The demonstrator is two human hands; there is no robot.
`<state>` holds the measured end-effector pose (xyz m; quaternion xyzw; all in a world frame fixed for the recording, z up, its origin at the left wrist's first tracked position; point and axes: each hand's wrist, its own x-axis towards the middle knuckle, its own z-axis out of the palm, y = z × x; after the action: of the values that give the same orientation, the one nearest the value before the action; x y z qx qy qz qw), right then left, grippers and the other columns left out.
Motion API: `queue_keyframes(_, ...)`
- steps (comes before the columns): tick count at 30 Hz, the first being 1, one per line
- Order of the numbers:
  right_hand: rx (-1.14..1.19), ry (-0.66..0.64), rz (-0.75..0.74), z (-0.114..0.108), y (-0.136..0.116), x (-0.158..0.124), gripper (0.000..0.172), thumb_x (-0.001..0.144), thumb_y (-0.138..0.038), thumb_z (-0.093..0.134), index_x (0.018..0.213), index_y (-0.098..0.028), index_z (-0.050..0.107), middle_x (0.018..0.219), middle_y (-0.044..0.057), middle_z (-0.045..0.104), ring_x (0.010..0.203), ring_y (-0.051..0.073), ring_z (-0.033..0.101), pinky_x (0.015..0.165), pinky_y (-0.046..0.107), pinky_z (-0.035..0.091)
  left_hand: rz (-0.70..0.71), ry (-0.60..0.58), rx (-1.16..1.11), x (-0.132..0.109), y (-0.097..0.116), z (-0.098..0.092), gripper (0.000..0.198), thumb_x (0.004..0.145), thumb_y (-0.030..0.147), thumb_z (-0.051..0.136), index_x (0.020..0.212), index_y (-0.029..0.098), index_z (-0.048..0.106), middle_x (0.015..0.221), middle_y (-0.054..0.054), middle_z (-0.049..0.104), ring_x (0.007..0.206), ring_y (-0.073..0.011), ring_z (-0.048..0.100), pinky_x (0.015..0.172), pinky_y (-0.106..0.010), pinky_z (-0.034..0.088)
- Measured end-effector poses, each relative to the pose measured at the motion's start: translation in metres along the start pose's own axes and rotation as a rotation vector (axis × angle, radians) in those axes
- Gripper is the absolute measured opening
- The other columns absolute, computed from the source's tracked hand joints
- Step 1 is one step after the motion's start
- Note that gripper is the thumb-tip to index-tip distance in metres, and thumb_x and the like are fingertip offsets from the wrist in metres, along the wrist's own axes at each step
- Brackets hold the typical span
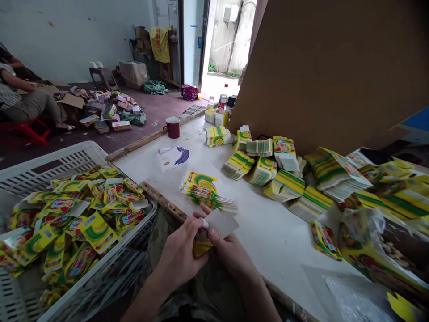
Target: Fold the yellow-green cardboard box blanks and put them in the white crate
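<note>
Box point(201, 247): one, at the near edge of the worktop, with its pale flap point(223, 222) raised. Left hand point(181, 248) and right hand point(233, 255) are together, fingers closed on this box from both sides.

Worktop point(268, 241): one, white. A wooden strip point(163, 201) borders its near edge; another borders the far left edge.

Panel point(321, 71): one, brown, standing slanted behind the worktop.

Basket point(90, 150): one, white, slotted, beside the worktop's left edge. It holds many loose yellow packs point(97, 231); overlap prevents an exact count.

Carton point(375, 264): one, open, at far right, with small tan pieces inside, uncounted.

Stacks point(284, 185): at least nine, crowded along the panel side; those farthest right overlap.

Bundle point(203, 188): one, fanned, just beyond the hands.

Sheet point(172, 157): one, purple-printed, left of centre.

Mug point(173, 128): one, dark red, near the far left edge.

Open room: a bare strip separates bundle and stacks; a wider bare area extends from the right hand toward the carton.
</note>
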<state>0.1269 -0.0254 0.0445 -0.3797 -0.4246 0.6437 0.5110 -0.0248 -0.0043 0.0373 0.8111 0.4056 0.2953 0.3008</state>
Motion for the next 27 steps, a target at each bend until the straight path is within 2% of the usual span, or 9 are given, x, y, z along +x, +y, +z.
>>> queue_keyframes(4,-0.483,-0.021,-0.216,-0.001,0.004,-0.001,0.059,0.092,-0.039,0.061,0.147,-0.034,0.04,0.156,0.005,0.038,0.142,0.026,0.036,0.118,0.045,0.027,-0.15,-0.057,-0.083,0.0,-0.01,0.008,0.059,0.073,0.017,0.062,0.124,0.025,0.033,0.106,-0.008,0.065,0.092,-0.0271,0.068,0.077,-0.038,0.054)
queue_keyframes(7,-0.701,0.035,-0.306,-0.004,0.008,-0.002,0.049,0.095,-0.016,0.049,0.139,-0.036,0.051,0.155,0.003,0.039,0.14,0.023,0.041,0.114,0.04,0.036,-0.144,0.053,-0.065,0.0,-0.017,0.014,0.071,0.071,0.017,0.063,0.132,0.022,0.029,0.127,-0.017,0.055,0.113,-0.0315,0.061,0.09,-0.044,0.052)
queue_keyframes(10,-0.801,0.149,-0.377,-0.011,0.011,-0.002,0.054,0.094,-0.01,0.045,0.143,-0.034,0.046,0.158,0.006,0.033,0.142,0.023,0.038,0.112,0.041,0.038,-0.202,0.121,0.016,0.002,-0.019,0.008,0.061,0.071,0.021,0.068,0.125,0.021,0.039,0.121,-0.015,0.058,0.115,-0.0329,0.059,0.095,-0.048,0.049)
queue_keyframes(12,-0.898,0.075,-0.37,-0.016,0.01,-0.003,0.061,0.093,-0.015,0.051,0.15,-0.028,0.034,0.163,0.011,0.017,0.145,0.028,0.029,0.111,0.044,0.039,-0.221,0.078,0.044,0.004,-0.018,-0.003,0.051,0.072,0.028,0.071,0.116,0.02,0.047,0.111,-0.012,0.062,0.107,-0.0316,0.062,0.091,-0.047,0.051)
queue_keyframes(14,-0.982,-0.039,-0.317,-0.019,0.006,-0.004,0.061,0.093,-0.018,0.053,0.151,-0.023,0.035,0.163,0.015,0.007,0.144,0.033,0.031,0.108,0.046,0.043,-0.211,0.015,0.062,0.005,-0.017,-0.015,0.051,0.07,0.034,0.074,0.113,0.019,0.051,0.109,-0.011,0.065,0.103,-0.031,0.063,0.088,-0.045,0.051)
queue_keyframes(18,-1.04,-0.127,-0.209,-0.024,-0.012,-0.008,0.033,0.096,-0.024,0.049,0.125,-0.02,0.064,0.154,0.018,0.038,0.136,0.032,0.046,0.103,0.045,0.047,-0.248,-0.115,0.052,0.004,-0.014,-0.032,0.057,0.065,0.035,0.079,0.115,0.019,0.056,0.113,-0.01,0.068,0.103,-0.0302,0.065,0.089,-0.042,0.051)
queue_keyframes(21,-1.01,-0.203,-0.166,-0.023,-0.023,-0.01,0.024,0.095,-0.028,0.055,0.113,-0.024,0.069,0.138,0.014,0.057,0.131,0.028,0.051,0.102,0.041,0.048,-0.239,-0.171,0.013,0.002,-0.011,-0.037,0.061,0.06,0.034,0.081,0.115,0.02,0.058,0.115,-0.01,0.069,0.104,-0.0301,0.065,0.091,-0.041,0.05)
queue_keyframes(25,-0.891,0.009,-0.209,-0.012,-0.013,-0.006,0.044,0.091,-0.025,0.058,0.134,-0.023,0.05,0.143,0.014,0.052,0.134,0.027,0.048,0.107,0.044,0.043,-0.255,-0.03,-0.056,0.002,-0.01,-0.032,0.057,0.06,0.033,0.081,0.112,0.02,0.06,0.109,-0.009,0.07,0.099,-0.0307,0.066,0.088,-0.042,0.051)
queue_keyframes(27,-0.781,0.099,-0.275,-0.01,-0.005,0.003,0.061,0.091,-0.028,0.058,0.146,-0.021,0.033,0.147,0.016,0.047,0.132,0.026,0.05,0.106,0.044,0.044,-0.312,0.126,-0.294,0.003,-0.014,-0.028,0.055,0.062,0.036,0.082,0.11,0.022,0.06,0.101,-0.006,0.071,0.092,-0.0274,0.068,0.082,-0.038,0.053)
